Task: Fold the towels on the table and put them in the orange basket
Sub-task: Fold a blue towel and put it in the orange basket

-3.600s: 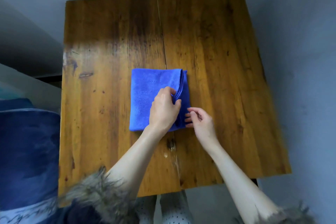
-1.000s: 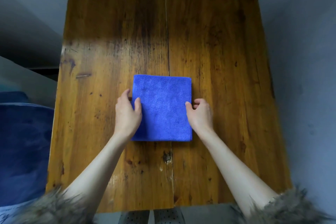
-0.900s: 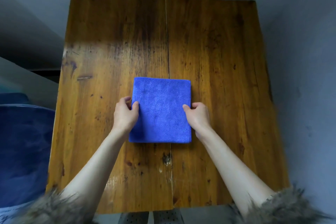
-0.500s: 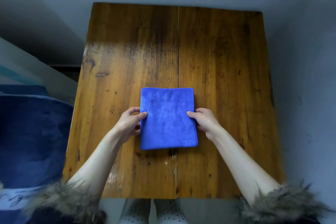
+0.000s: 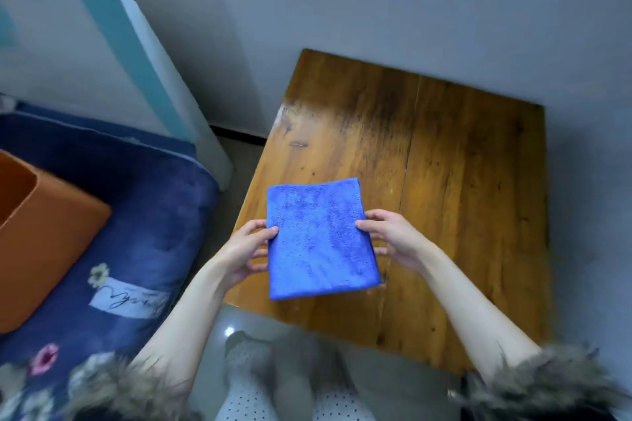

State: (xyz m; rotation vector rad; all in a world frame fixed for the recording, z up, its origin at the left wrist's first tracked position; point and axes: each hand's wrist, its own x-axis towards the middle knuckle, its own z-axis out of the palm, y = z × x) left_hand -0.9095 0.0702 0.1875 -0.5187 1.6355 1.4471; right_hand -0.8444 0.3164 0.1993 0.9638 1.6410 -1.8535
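A folded blue towel (image 5: 319,237) is held flat, lifted just above the near left part of the wooden table (image 5: 461,181). My left hand (image 5: 246,249) grips its left edge, thumb on top and fingers underneath. My right hand (image 5: 393,239) grips the right edge the same way. The orange basket (image 5: 44,236) stands at the far left on a dark blue blanket, its open top cut off by the frame edge.
The dark blue flowered blanket (image 5: 143,236) covers a bed left of the table. A narrow strip of grey floor (image 5: 219,215) separates bed and table. A white and teal post (image 5: 136,44) leans against the grey wall behind. My legs show below.
Both hands took hold of the folded towel by its sides and lifted it off the table toward the left edge. My view swung left, and the orange basket and bed came into sight.
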